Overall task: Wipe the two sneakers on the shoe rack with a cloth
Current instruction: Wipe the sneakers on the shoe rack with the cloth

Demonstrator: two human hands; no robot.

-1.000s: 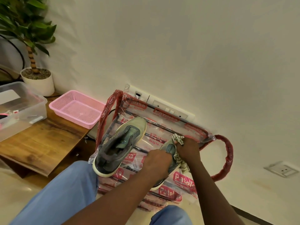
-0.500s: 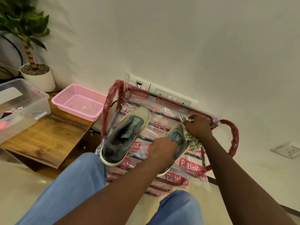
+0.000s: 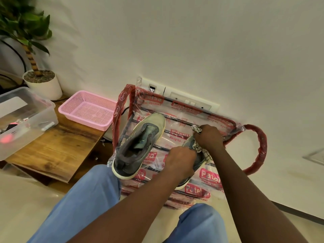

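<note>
Two grey-green sneakers lie on top of a red shoe rack (image 3: 255,149) still wrapped in printed plastic, against the wall. The left sneaker (image 3: 138,146) lies free, toe toward the wall. The right sneaker (image 3: 197,163) is mostly hidden under my hands. My left hand (image 3: 180,161) grips it around the heel and collar. My right hand (image 3: 208,137) presses a checked cloth (image 3: 198,142) against its toe end, fingers closed around the cloth.
A low wooden table (image 3: 59,148) stands left of the rack with a pink mesh basket (image 3: 87,109) and a clear plastic box (image 3: 22,118) on it. A potted plant (image 3: 42,83) is behind. A switch panel (image 3: 184,99) is on the wall. My knees in blue trousers are in the foreground.
My right hand with the cloth has slid from the middle of the right sneaker toward its toe. My left hand has stayed clamped on the heel; the left sneaker has not moved.
</note>
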